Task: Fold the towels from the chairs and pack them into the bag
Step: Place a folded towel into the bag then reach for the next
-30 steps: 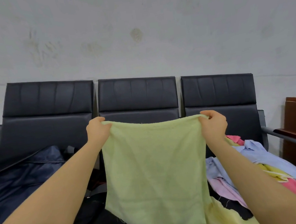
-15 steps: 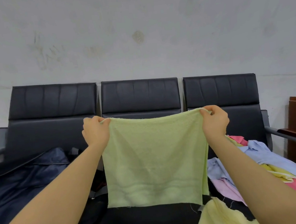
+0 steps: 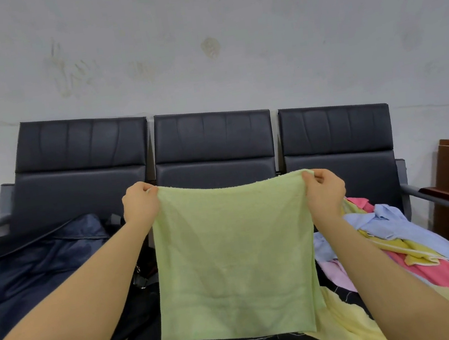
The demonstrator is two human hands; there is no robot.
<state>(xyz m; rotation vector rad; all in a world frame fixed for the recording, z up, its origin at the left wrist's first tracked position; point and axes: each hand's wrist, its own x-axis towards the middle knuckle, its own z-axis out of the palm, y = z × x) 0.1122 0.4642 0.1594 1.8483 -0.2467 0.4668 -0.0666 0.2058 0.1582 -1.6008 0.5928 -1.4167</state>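
A person holds a light green towel (image 3: pixel 233 257) up in front of a row of three black chairs (image 3: pixel 212 148). The left hand (image 3: pixel 139 203) pinches its top left corner, and the right hand (image 3: pixel 323 189) pinches its top right corner. The towel hangs flat over the middle seat. A pile of pink, blue and yellow towels (image 3: pixel 416 247) lies on the right seat; a dark navy bag (image 3: pixel 39 268) rests on the left seat.
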